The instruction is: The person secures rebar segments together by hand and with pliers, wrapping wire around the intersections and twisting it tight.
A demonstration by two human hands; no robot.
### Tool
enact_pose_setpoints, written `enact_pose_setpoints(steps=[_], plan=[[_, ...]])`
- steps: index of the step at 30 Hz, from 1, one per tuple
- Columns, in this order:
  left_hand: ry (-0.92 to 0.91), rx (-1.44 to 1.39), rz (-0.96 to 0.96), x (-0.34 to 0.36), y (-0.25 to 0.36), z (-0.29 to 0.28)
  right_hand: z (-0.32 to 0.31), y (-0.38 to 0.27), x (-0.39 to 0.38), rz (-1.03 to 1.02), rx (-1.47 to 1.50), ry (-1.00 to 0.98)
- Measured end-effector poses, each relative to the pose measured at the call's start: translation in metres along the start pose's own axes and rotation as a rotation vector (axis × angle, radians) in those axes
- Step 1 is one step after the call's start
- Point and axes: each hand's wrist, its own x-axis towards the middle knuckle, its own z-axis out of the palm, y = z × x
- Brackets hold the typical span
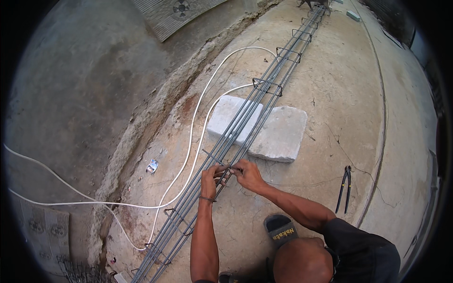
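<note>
1. The left hand (208, 178) is closed around one of the long bars of the rebar cage (236, 137), its fingers curled over the steel at a stirrup (214, 160).
2. The right hand (247, 173) sits just beside the left hand, touching the same spot on the cage; its fingers are pinched shut on what looks like a thin tie wire (230, 170), too small to make out clearly.
3. The rebar cage runs under both hands as a long narrow frame, from the near lower left out to the far upper right, with square stirrups spaced along it.
4. Just beyond the hands, the cage rests on two pale stone blocks (281, 134) lying side by side on the concrete floor (339, 94).
5. To the left of the hands, a white hose (196, 137) loops across the floor and passes under the cage.
6. Well to the right of the right hand, a pair of pincers (344, 188) lies on the floor, apart from everything else.
7. Near the person's body, below the right forearm, a dark sandal (281, 229) shows.
</note>
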Motion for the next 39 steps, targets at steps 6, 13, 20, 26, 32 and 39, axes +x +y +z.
enact_pose_setpoints(steps=[6, 13, 20, 26, 32, 39], plan=[[-0.043, 0.374, 0.098, -0.001, -0.007, 0.001, -0.005, -0.001, 0.006, 0.010, -0.085, -0.114], [0.240, 0.572, 0.208, -0.003, -0.021, 0.019, -0.008, 0.000, 0.007, 0.042, -0.018, -0.139], [0.073, 1.068, 0.068, 0.012, -0.008, 0.019, -0.009, 0.000, 0.007, 0.003, -0.054, -0.150], [0.078, -0.102, -0.364, 0.021, -0.007, -0.013, -0.008, -0.003, 0.005, -0.034, -0.083, -0.119], [0.832, 0.376, 0.267, 0.034, -0.040, 0.031, 0.000, 0.003, 0.005, -0.083, -0.070, -0.123], [0.589, -0.186, 0.228, 0.022, 0.027, 0.038, 0.002, -0.011, -0.006, -0.064, -0.143, -0.040]])
